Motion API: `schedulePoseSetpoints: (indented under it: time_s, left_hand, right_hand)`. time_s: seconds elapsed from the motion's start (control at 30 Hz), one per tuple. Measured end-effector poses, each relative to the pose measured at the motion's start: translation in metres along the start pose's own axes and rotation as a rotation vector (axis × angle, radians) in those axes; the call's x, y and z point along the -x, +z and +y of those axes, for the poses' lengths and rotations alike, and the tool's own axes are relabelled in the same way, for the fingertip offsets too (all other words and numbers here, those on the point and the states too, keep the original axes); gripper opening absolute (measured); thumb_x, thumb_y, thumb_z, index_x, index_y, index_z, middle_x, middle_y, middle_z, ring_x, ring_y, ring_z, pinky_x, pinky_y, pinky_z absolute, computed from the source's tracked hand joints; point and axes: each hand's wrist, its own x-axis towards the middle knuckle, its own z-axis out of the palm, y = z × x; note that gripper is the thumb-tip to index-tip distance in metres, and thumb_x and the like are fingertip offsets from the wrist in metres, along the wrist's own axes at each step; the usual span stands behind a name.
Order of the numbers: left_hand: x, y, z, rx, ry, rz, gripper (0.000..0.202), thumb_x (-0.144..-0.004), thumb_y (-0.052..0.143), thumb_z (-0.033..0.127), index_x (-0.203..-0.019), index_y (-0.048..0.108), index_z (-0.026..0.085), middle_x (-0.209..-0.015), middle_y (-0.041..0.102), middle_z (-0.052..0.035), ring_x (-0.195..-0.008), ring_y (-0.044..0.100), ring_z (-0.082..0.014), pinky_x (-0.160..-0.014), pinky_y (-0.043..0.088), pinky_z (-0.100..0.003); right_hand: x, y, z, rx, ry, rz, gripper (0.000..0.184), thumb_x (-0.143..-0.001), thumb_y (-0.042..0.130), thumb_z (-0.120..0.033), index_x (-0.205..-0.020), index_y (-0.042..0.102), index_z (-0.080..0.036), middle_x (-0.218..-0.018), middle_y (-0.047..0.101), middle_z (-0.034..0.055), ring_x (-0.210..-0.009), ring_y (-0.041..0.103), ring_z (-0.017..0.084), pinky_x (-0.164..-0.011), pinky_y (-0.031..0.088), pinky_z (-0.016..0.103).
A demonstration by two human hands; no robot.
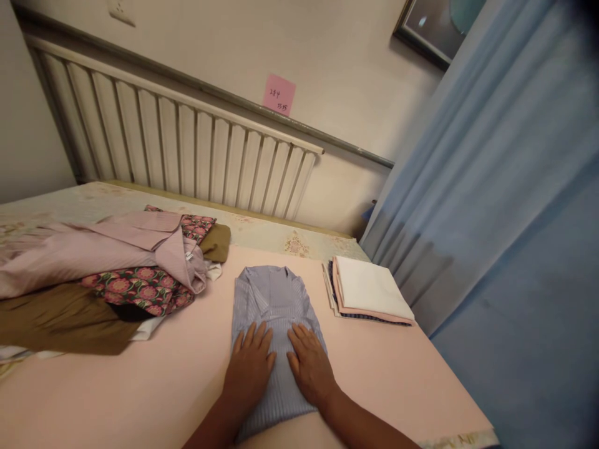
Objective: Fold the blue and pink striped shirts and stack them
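A folded light-blue striped shirt (274,299) lies collar-up on the pink sheet (384,368) in front of me. My left hand (249,368) rests flat on its lower left half, fingers stretched out. My right hand (309,365) lies flat beside it on the lower right half, fingers also spread. Neither hand grips anything. Both forearms come in from the bottom edge and hide the shirt's near hem.
A heap of unfolded clothes (103,274), pink, floral and brown, lies to the left. A stack of folded garments (369,290) with a white one on top sits to the right. A slatted headboard (178,143) stands behind, and a blue curtain (505,206) hangs at the right.
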Motion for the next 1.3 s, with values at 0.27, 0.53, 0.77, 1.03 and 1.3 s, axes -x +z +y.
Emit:
schedulePoseSetpoints:
  time_s: [0.27,0.53,0.77,1.03,1.3]
  left_hand:
    - [0.0007,0.0013,-0.0006,0.009,0.006,0.015,0.047,-0.090,0.040,0.033,-0.135,0.051,0.023,-0.147,0.045,-0.0059,-0.138,0.034,-0.0294,-0.112,0.025,-0.053]
    - [0.0010,-0.0003,-0.0002,0.014,0.003,0.014,0.047,-0.090,0.040,0.032,-0.135,0.051,0.023,-0.147,0.045,-0.0058,-0.138,0.034,-0.0293,-0.112,0.025,-0.052]
    - [0.0013,-0.0024,0.0010,0.021,0.004,0.005,0.047,-0.090,0.040,0.032,-0.135,0.050,0.022,-0.147,0.044,-0.0057,-0.138,0.034,-0.0293,-0.112,0.025,-0.052]
    - [0.0015,-0.0050,0.0020,0.007,0.009,0.014,0.047,-0.090,0.040,0.032,-0.135,0.051,0.023,-0.147,0.045,-0.0054,-0.137,0.035,-0.0294,-0.111,0.027,-0.052]
    - [0.0018,-0.0042,0.0017,0.007,0.009,0.018,0.046,-0.090,0.041,0.033,-0.135,0.050,0.023,-0.146,0.046,-0.0054,-0.137,0.036,-0.0289,-0.111,0.027,-0.051]
  right_hand:
    - [0.0003,-0.0003,-0.0016,0.008,-0.003,0.038,0.046,-0.093,0.047,-0.023,-0.140,0.045,-0.022,-0.143,0.047,0.0065,-0.137,0.037,0.023,-0.112,0.034,0.049]
    - [0.0007,0.0017,0.0015,0.005,-0.014,-0.008,0.048,-0.093,0.046,-0.022,-0.141,0.043,-0.020,-0.146,0.043,0.0078,-0.138,0.034,0.025,-0.113,0.033,0.051]
    - [0.0009,0.0016,0.0023,0.020,-0.025,-0.020,0.048,-0.094,0.045,-0.021,-0.142,0.041,-0.019,-0.146,0.044,0.0089,-0.138,0.034,0.025,-0.112,0.033,0.052]
    - [0.0014,0.0011,0.0028,0.010,-0.019,-0.020,0.048,-0.093,0.046,-0.021,-0.141,0.042,-0.019,-0.146,0.044,0.0085,-0.138,0.033,0.026,-0.112,0.033,0.052]
    - [0.0015,0.0025,0.0042,0.004,-0.031,-0.005,0.050,-0.093,0.046,-0.021,-0.142,0.041,-0.020,-0.145,0.044,0.0093,-0.138,0.035,0.027,-0.111,0.034,0.053]
